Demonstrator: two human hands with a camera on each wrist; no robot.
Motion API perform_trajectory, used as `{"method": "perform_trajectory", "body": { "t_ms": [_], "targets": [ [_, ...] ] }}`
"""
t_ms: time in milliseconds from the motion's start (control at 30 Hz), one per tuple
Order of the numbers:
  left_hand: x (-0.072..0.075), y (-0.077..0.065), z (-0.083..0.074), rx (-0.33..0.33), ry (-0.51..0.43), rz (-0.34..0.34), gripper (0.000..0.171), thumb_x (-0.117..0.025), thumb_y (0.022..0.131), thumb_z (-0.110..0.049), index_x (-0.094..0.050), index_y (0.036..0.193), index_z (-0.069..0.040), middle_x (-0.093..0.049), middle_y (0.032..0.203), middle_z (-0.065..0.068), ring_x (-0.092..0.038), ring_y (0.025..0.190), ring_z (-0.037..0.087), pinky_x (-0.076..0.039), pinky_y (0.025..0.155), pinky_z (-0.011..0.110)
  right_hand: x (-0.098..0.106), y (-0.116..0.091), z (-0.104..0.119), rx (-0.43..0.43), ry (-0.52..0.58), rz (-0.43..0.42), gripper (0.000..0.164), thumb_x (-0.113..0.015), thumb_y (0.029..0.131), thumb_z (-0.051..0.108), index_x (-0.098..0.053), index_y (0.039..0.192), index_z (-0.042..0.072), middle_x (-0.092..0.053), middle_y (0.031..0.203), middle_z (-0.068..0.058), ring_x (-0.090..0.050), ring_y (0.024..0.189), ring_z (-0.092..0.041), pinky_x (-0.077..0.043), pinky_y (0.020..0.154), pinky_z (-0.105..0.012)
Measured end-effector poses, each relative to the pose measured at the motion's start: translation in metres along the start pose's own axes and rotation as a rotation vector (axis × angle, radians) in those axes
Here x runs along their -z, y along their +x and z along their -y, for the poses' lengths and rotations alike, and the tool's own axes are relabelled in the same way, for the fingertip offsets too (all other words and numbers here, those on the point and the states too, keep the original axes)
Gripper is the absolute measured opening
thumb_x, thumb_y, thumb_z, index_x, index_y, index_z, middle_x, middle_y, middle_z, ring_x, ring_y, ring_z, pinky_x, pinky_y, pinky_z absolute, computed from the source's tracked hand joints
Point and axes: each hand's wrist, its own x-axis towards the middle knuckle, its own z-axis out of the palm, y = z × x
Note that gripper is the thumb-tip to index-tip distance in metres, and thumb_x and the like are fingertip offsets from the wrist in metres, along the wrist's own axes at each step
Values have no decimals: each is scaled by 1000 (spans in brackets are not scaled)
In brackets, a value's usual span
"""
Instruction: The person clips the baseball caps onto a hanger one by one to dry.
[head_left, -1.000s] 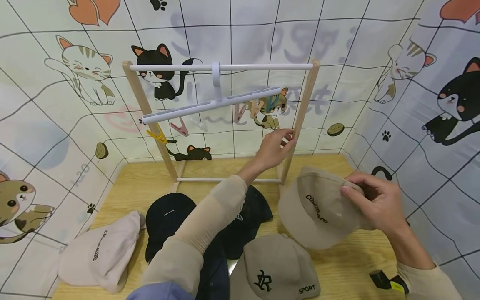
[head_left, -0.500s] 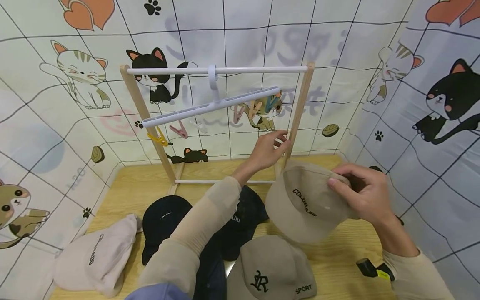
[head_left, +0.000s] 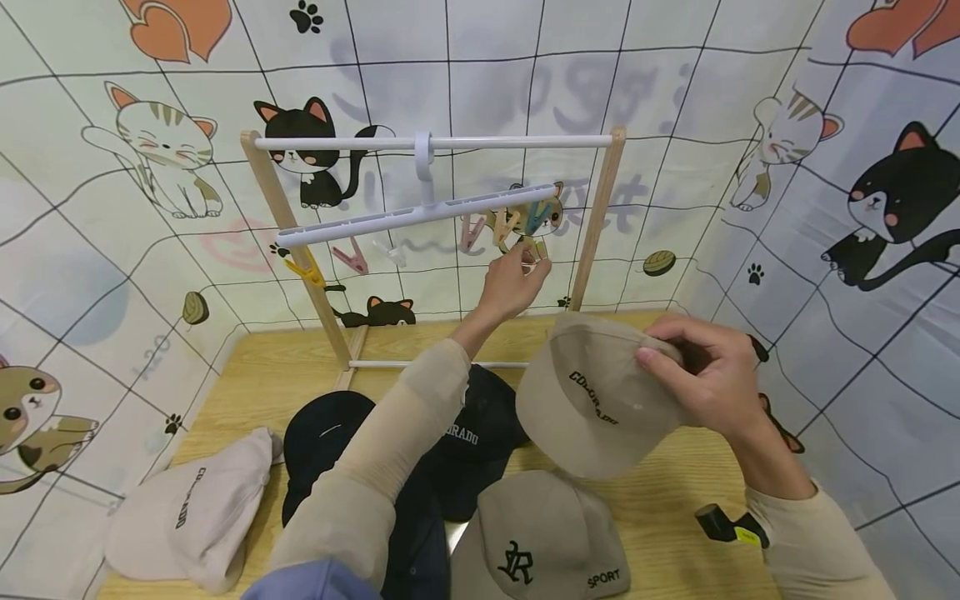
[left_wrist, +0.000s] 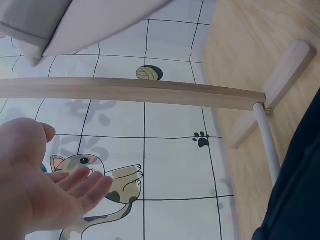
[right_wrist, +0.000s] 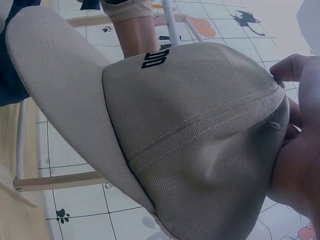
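The right hand (head_left: 708, 379) pinches the crown of a beige cap (head_left: 592, 400) between thumb and fingers, holding it up over the right side of the tabletop (head_left: 667, 517), with its brim turned to the left and its COLORADO lettering showing. The left hand (head_left: 513, 282) is raised well apart from the right one, its fingers loosely bent and parted from the thumb, just below a blue clip (head_left: 538, 218) near the right end of a white hanger (head_left: 375, 223); whether the fingertips touch that clip cannot be told. The hanger hooks over the white top rod (head_left: 517, 142) of a wooden rack (head_left: 596, 217) and tilts, its left end lower. Along it hang an orange clip (head_left: 506, 227) and a pink clip (head_left: 471, 232) beside the blue one, and farther left a clear clip (head_left: 393, 254), a second pink clip (head_left: 351, 257) and a yellow clip (head_left: 306, 268). On the tabletop, a pale cap (head_left: 180, 517) lies at the far left, a black cap (head_left: 326, 437) and a dark lettered cap (head_left: 476, 446) lie on either side of the left sleeve (head_left: 397, 450), and a taupe cap (head_left: 551, 533) marked SPORT sits nearest the front, below the held one
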Motion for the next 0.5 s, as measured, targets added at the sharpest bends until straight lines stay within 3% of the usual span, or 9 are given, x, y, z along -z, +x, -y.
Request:
{"method": "perform_trajectory", "body": {
  "t_ms": [133, 267, 400, 500],
  "targets": [
    [1, 7, -3, -2, -45, 11, 77, -51, 115, -43, -26, 179, -9, -50, 174, 18, -52, 161, 40, -45, 131, 58, -2, 0, 0, -14, -7, 6, 15, -69, 83, -25, -76, 91, -14, -80, 94, 3, -58, 63, -2, -41, 47, -20],
    [1, 9, -10, -17, -77, 6, 86, -51, 114, -47, -9, 183, -16, -32, 187, 12, -38, 171, 37, -36, 138, 59, -3, 0, 0, -18, -3, 21, 24, -67, 80, -29, -77, 92, -11, -80, 95, 3, -59, 64, -2, -40, 47, -22],
    [0, 11, -17, -41, -120, -7, 89, -51, 113, -48, -6, 184, -16, -22, 190, 10, -39, 171, 35, -36, 139, 57, -3, 0, 0, -14, -8, 30, 24, -67, 80, -29, -77, 92, -10, -80, 95, 3, -58, 64, -1, -40, 46, -22],
    [-1, 12, -20, -89, -145, -33, 86, -53, 114, -43, -11, 183, -15, -27, 189, 10, -44, 168, 37, -41, 136, 57, -2, 0, 0, -17, -21, 29, 24, -67, 80, -29, -77, 92, -10, -80, 95, 4, -58, 63, -1, -40, 46, -22]
  ]
}}
